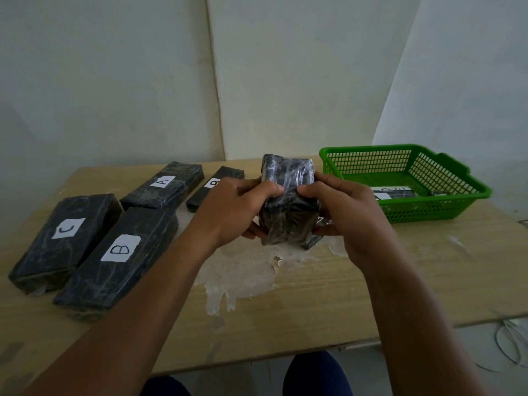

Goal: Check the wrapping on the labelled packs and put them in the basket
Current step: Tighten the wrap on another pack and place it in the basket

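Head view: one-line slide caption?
Both hands grip a wrapped black pack above the table, green basket at right.

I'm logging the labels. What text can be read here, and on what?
"C": pack at far left.
"B": large pack beside it.
"A": rear pack.
Partly hidden, seemingly "B": slim pack.
Label on the pack in the basket: unreadable.
Held pack: no label visible.

Bare counter [285, 295] in front — four packs [120, 261] crowding the left, green basket [405, 212] far right.
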`<state>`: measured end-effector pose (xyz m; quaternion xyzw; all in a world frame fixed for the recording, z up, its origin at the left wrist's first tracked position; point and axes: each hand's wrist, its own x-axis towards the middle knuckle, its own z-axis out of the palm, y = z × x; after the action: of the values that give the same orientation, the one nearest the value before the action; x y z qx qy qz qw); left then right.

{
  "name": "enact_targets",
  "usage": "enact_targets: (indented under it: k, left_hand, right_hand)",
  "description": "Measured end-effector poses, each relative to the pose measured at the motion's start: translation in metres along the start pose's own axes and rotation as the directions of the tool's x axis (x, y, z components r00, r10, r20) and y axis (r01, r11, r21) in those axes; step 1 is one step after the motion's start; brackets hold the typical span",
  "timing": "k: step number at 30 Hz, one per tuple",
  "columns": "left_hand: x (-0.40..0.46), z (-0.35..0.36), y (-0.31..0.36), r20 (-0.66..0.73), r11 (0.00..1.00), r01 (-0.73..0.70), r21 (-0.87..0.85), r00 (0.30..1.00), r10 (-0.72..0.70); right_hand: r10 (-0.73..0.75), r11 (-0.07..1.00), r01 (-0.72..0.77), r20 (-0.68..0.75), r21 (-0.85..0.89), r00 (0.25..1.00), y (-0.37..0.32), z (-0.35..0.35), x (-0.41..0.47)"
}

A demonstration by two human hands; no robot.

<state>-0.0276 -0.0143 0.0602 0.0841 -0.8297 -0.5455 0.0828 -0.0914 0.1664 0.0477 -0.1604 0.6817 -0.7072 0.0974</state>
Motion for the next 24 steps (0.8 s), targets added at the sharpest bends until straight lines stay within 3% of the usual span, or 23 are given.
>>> enact_targets:
  k: [14, 20, 24]
  left_hand:
    - [0.000, -0.001, 0.002, 0.040, 1.000, 0.018, -0.013, 0.999, -0.017]
    - [0.001, -0.007, -0.006, 0.033, 0.983, -0.153, 0.106, 0.988, 0.150]
    - [0.005, -0.005, -0.011, -0.082, 0.970, -0.202, 0.133, 0.973, 0.214]
  right_hand:
    - [0.029, 0.996, -0.033, -0.043, -0.087, 0.999, -0.003, 0.001, 0.000]
    - [-0.038, 0.988, 0.027, -0.069, -0.154, 0.997, -0.008, -0.003, -0.003]
    - [-0.068, 0.977, 0.077, 0.051, -0.197, 0.996, -0.008, -0.006, -0.006]
